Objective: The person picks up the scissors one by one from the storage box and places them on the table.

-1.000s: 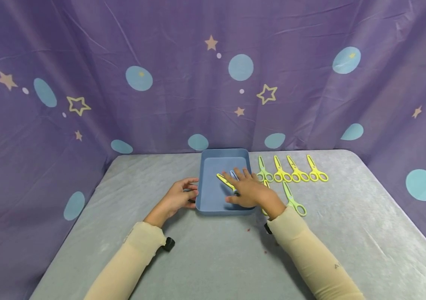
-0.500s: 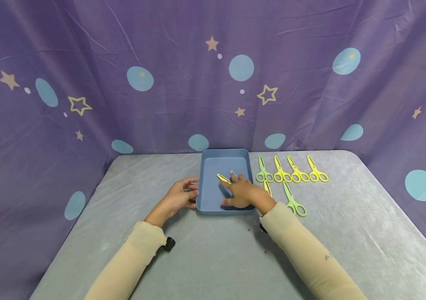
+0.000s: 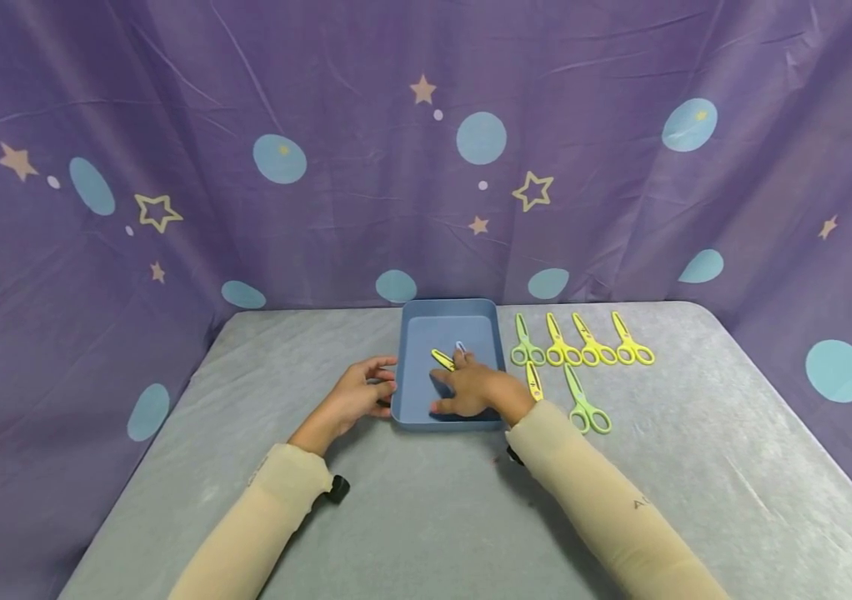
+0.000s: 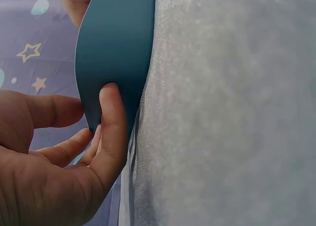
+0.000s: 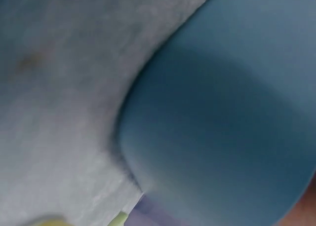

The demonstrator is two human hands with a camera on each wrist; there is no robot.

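Note:
A blue tray (image 3: 426, 325) stands on the table in the head view. My left hand (image 3: 354, 390) is at its left side, and in the left wrist view its fingertips rest against the tray's outer wall (image 4: 118, 38). Over the tray's front right part, my right hand (image 3: 474, 390) has its fingers spread. Beneath it lie yellow scissors (image 3: 443, 359), with a pale blue scissors tip (image 3: 460, 346) beside them; the hand hides their handles. The right wrist view is mostly filled by the tray's outer wall (image 5: 212, 112), with only a sliver of skin at the lower right.
Right of the tray, green scissors (image 3: 527, 346) and several yellow scissors (image 3: 597, 346) form a row. In front of them lie another yellow pair (image 3: 534, 382), partly covered by my right arm, and another green pair (image 3: 582, 404). A purple curtain (image 3: 351, 233) hangs behind the table.
My right hand has shifted leftward inside the tray, away from its right wall. The yellow scissors' tip in the tray has moved slightly left. My left hand has stayed at the tray's side.

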